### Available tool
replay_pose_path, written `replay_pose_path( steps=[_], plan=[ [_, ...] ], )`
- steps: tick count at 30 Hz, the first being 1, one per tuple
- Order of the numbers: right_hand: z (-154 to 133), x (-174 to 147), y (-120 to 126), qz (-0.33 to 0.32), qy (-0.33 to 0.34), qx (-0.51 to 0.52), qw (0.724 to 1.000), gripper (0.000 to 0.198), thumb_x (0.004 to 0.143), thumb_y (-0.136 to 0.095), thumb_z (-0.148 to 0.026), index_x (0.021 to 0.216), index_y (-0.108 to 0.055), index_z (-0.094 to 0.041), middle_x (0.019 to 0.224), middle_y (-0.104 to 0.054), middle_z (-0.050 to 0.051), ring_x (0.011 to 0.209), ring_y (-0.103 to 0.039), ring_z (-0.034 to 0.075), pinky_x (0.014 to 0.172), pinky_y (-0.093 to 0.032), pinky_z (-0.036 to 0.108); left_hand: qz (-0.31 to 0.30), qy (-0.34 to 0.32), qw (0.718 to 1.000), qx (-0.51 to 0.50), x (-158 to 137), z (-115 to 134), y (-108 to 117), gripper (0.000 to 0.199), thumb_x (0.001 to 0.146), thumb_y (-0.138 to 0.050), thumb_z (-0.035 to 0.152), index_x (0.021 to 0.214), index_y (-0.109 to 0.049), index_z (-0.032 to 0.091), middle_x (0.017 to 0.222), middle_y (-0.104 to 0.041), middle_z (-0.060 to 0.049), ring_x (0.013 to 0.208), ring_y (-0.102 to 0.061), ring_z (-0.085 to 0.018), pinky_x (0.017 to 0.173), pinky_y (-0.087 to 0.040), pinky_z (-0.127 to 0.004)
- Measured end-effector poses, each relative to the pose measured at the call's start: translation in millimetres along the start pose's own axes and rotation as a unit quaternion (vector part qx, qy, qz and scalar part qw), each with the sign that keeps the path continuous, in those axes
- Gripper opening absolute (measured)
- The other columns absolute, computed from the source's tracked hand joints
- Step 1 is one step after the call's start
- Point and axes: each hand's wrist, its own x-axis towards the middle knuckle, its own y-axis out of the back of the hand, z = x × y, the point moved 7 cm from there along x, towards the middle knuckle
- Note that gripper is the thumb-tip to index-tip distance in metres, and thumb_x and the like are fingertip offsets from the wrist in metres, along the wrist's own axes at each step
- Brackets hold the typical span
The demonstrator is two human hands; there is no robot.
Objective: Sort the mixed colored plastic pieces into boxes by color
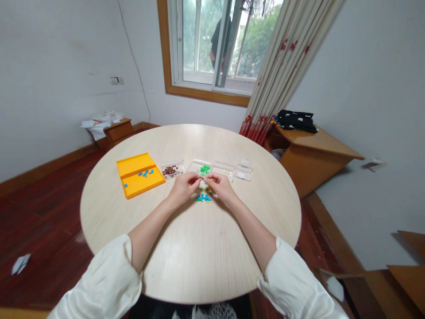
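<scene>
Over a round, pale wood-grain surface, both bare forearms reach in from rolled cream sleeves, and the hands come together near the middle. The left hand and the right hand are both drawn narrow, thumb against fingers, with their tips pinching a tiny dark piece between them; its exact shape is too small to make out. Just below the fingertips, on the surface, lies a loose heap of small plastic pieces in blue, green and yellow, partly covered by the hands. Beyond them stands a row of clear plastic trays: one on the left with dark brown pieces, a middle one with bright green pieces, then a tray with a few pale pieces, and a smaller clear container at the right end. To the left of the row, an open yellow plastic case lies flat, with several small blue pieces inside, one apart from the rest near its left edge. Behind the surface are a sliding window and a cream curtain with red patterning.
</scene>
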Motion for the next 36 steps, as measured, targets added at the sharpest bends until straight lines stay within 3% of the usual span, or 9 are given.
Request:
replay_pose_path(
  steps=[19, 36],
  plan=[
    [-1.8, -1.6, 1.5, 0.007, -0.005, 0.01, 1.0, 0.026, 0.059, -0.067, -0.04, 0.067, -0.059, -0.017, 0.054, -0.048, -0.005, 0.053, -0.043, 0.009, 0.05, -0.031, 0.022, -0.006, -0.007, 0.999, 0.036, -0.7, 7.5, 1.1, 0.016, 0.076, -0.052, 0.021, 0.074, -0.067, 0.016, 0.07, -0.067, -0.004, 0.063, -0.056, -0.013, 0.063, -0.042, -0.024],
    [0.3, -0.8, 1.1, 0.004, -0.023, 0.026, 0.999, 0.036, 0.054, -0.072, -0.046, 0.067, -0.06, -0.016, 0.048, -0.044, -0.007, 0.046, -0.036, 0.006, 0.047, -0.025, 0.021, -0.011, -0.015, 1.0, 0.009, -1.3, 6.6, 1.8, 0.014, 0.076, -0.053, 0.019, 0.076, -0.067, 0.016, 0.074, -0.067, -0.005, 0.066, -0.058, -0.013, 0.065, -0.045, -0.024]
  ],
)
